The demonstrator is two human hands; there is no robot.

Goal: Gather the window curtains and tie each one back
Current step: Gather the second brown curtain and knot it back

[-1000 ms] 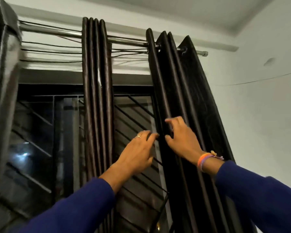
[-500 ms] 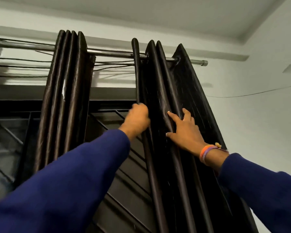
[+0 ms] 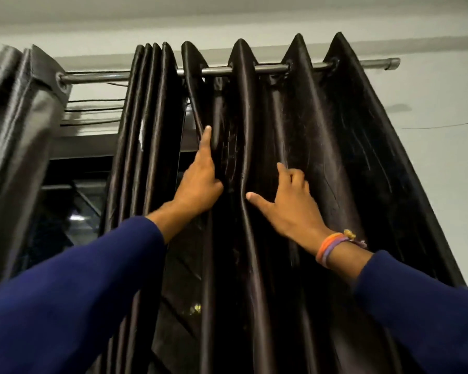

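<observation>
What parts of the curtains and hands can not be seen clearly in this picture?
- Head view: the right curtain runs off the bottom edge, so any tieback is unseen.
- The left hand has fingers hidden behind a fold; its grip is unclear.
- The left curtain is cut by the left edge.
- The window is dark and mostly covered.

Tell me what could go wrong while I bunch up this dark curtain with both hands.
1. The curtain looks slick and shiny, and the right hand lies on it with spread fingers, so folds may slip out.
2. The left hand presses a fold high up near the rod; a hard tug could strain the rings or the rod.
3. No tie-back shows, so the gathered folds could spread again.
</observation>
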